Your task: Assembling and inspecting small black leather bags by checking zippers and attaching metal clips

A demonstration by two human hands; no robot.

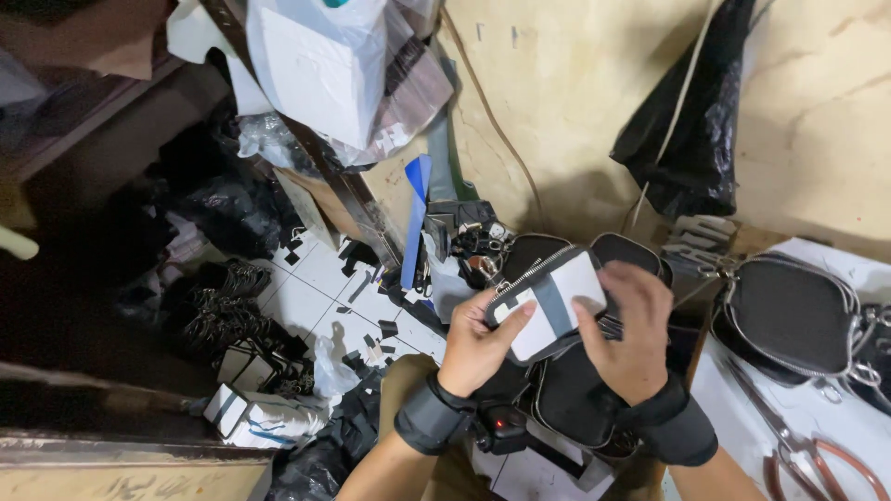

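Small black pouch (557,301) held between both hands, long axis slanting up toward right hand (633,339), left hand (478,348) fingers (516,320) clamped on its lower end, right fingers closed over the upper end.

Your left hand (478,345) sits low and centre, palm turned away from you, fingers curled and the thumb stretched up and to the right. Your right hand (629,336) lies just beside it, back of the hand toward you, fingers bent downward in a grasp. Both forearms rise from the bottom edge, each wrist wrapped in a dark band, hands close but not touching
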